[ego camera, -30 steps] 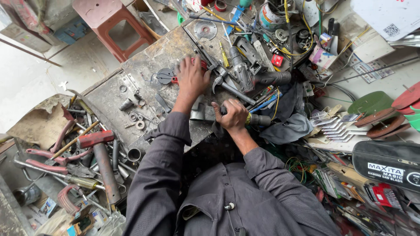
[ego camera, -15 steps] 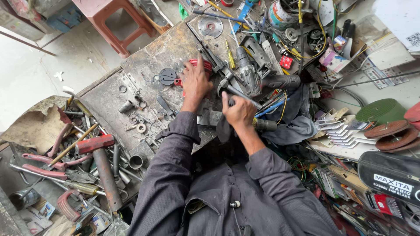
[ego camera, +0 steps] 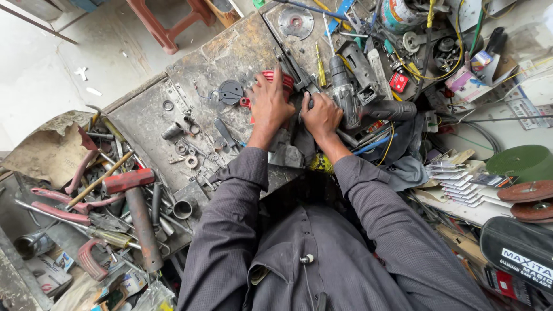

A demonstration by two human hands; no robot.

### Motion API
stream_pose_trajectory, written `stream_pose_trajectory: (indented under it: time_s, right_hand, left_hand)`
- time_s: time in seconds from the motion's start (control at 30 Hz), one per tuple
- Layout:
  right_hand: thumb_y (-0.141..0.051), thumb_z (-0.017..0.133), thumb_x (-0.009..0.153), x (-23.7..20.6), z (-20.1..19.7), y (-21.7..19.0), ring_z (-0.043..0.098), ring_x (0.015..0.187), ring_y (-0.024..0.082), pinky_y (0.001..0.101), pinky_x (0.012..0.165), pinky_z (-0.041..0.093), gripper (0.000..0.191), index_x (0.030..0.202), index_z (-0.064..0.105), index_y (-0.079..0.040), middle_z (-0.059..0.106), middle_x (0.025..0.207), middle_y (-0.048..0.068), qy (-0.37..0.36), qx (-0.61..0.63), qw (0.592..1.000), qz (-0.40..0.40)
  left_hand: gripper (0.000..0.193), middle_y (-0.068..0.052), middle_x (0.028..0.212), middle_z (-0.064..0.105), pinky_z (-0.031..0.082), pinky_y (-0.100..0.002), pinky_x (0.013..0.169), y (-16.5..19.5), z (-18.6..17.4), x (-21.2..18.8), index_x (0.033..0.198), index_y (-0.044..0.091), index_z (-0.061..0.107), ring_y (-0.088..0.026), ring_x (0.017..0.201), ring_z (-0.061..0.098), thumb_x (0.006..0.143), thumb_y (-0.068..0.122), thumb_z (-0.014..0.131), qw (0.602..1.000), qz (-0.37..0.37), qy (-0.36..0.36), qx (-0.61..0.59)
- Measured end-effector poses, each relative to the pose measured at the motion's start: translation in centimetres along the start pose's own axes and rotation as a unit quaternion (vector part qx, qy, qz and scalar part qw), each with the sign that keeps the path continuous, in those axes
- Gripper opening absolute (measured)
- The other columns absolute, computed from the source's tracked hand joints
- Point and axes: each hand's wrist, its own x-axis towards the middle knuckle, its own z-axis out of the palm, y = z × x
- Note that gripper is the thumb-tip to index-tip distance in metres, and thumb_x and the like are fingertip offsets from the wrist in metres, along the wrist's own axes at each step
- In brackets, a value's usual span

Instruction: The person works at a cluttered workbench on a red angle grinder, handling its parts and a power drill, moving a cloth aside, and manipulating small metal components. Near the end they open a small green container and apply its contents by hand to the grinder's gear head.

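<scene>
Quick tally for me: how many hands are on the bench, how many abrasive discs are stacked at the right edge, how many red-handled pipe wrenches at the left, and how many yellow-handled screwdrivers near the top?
Hands: 2 (left hand, right hand)
Abrasive discs: 3 (green disc, upper brown disc, lower brown disc)
Pipe wrenches: 1 (red-handled pipe wrench)
Screwdrivers: 1 (yellow-handled screwdriver)
Total: 7

Dark grey button shirt w/ long cuffed sleeves, small clip mic on chest, thin cable below.

Black zipped pouch (ego camera: 518,262) with white label at lower right; small cardboard packet (ego camera: 52,270) lower left.
</scene>
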Motion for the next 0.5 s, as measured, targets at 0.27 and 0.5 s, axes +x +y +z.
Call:
stream_pose_trajectory:
  time_s: [0.27, 0.5]
  right_hand:
    - [-0.04, 0.063, 0.099, -0.5, -3.6, 0.1, 0.066, 0.071, 0.043, 0.0548, 0.06, 0.048, 0.04, 0.074, 0.066, -0.009, 0.068, 0.079, 0.016, 0.014, 0.044, 0.998, -0.033]
    - [-0.045, 0.058, 0.111, 4.8, -9.8, 4.1, 0.057, 0.063, 0.029, 0.0465, 0.057, 0.04, 0.05, 0.079, 0.055, -0.008, 0.056, 0.075, 0.008, 0.128, 0.12, 0.983, -0.048]
  left_hand:
    - [0.089, -0.029, 0.131, 0.048, 0.036, -0.062, 0.1, 1.6, -1.0, -3.0, 0.146, 0.014, 0.042, -0.047, 0.116, 0.054, 0.072, 0.048, 0.076, 0.991, -0.019, 0.124, -0.042]
    - [0.053, -0.016, 0.139, 0.054, 0.027, -0.063, 0.121, 2.3, -1.1, -10.4, 0.136, 0.012, 0.054, -0.034, 0.133, 0.052, 0.092, 0.039, 0.068, 0.983, 0.133, 0.129, 0.01]
